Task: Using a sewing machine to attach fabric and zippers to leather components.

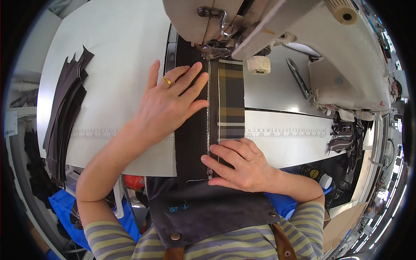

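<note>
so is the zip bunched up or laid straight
Straight: the zip runs in one line past the left hand and right hand.

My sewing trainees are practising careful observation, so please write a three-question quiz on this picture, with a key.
1. True or false: the person's bare left hand wears a gold metal ring.
2. Which lies at the left side of the smooth white table? (a) a roll of red paper; (b) a stack of dark, flat fabric pieces; (c) a clear glass jar.
3. Fill in: the person's bare right hand is nearest the ____ end, as pictured, of the silver metal-toothed zipper.

Key: 1 true; 2 b; 3 lower.
</note>
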The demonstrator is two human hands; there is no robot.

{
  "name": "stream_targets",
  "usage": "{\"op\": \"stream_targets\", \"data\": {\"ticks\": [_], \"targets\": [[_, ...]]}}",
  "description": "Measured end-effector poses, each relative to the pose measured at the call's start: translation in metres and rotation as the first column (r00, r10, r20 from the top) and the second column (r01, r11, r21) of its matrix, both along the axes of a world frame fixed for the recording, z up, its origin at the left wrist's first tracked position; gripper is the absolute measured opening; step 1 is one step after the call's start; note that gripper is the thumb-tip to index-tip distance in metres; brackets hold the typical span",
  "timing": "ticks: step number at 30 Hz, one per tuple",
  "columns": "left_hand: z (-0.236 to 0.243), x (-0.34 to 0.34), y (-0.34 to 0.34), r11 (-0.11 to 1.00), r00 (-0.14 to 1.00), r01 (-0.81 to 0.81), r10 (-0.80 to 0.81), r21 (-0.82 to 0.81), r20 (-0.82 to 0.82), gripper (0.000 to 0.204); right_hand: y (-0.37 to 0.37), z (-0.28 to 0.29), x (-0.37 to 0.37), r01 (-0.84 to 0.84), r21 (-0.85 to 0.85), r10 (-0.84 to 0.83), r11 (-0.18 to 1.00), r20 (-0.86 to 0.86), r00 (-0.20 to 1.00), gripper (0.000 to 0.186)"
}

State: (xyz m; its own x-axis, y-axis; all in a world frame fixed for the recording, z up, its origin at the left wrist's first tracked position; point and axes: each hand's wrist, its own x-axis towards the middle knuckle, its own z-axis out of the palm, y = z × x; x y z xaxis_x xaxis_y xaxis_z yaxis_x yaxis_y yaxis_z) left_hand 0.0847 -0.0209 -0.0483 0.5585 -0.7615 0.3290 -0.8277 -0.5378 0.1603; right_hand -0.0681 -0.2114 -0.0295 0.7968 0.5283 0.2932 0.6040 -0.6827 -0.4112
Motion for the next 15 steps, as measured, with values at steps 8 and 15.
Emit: {"op": "stream_targets", "data": {"ticks": [8,15], "targets": [[-0.002,0.001,-0.001,0.999,0.999,0.021,-0.020,-0.024,0.029,0.059,-0.010,-0.002,0.024,-0.020,-0.029,0.022,0.999,0.063,0.998,0.044],[-0.001,0.001,-0.002,0.999,1.000,0.006,-0.005,-0.047,0.018,0.056,-0.019,-0.003,0.051,-0.023,-0.032,0.026,0.999,0.073,0.997,0.045]]}}
